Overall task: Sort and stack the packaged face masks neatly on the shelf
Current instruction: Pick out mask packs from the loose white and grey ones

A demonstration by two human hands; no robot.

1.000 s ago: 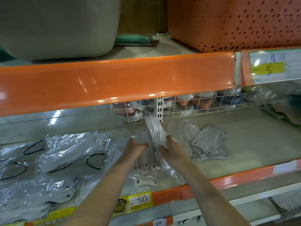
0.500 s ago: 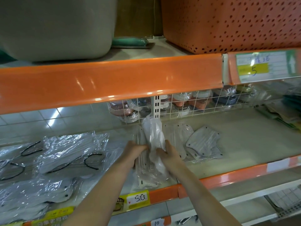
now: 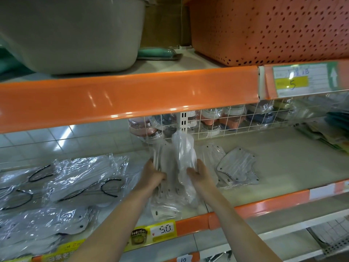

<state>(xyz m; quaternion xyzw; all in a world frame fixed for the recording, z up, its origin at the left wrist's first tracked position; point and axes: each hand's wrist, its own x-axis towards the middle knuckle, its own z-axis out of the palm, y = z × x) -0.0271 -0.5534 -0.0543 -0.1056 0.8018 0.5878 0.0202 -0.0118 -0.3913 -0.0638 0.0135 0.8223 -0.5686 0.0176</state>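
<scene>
A stack of white face masks in clear plastic wrap [image 3: 170,178] stands on edge near the front of the cream shelf [image 3: 283,163], squeezed between both hands. The left hand [image 3: 153,174] presses its 9 o'clock side, fingers curled round the packs; the right hand [image 3: 200,173] grips the 3 o'clock side, its fingers curled into a loose upright plastic sleeve [image 3: 184,154] (crumpled, rising toward 12 o'clock). At 3 o'clock, just beside the right hand, more white masks [image 3: 238,167] lie flat. Well out at 9 o'clock lie wrapped masks with black ear loops [image 3: 83,180]. At 6 o'clock a yellow price tag [image 3: 162,230] reads 5.0 on the orange shelf edge [image 3: 264,207]. At 12 o'clock runs a white wire grid [image 3: 226,121]; above sit a grey tub [image 3: 71,33] and an orange perforated basket [image 3: 268,29].
</scene>
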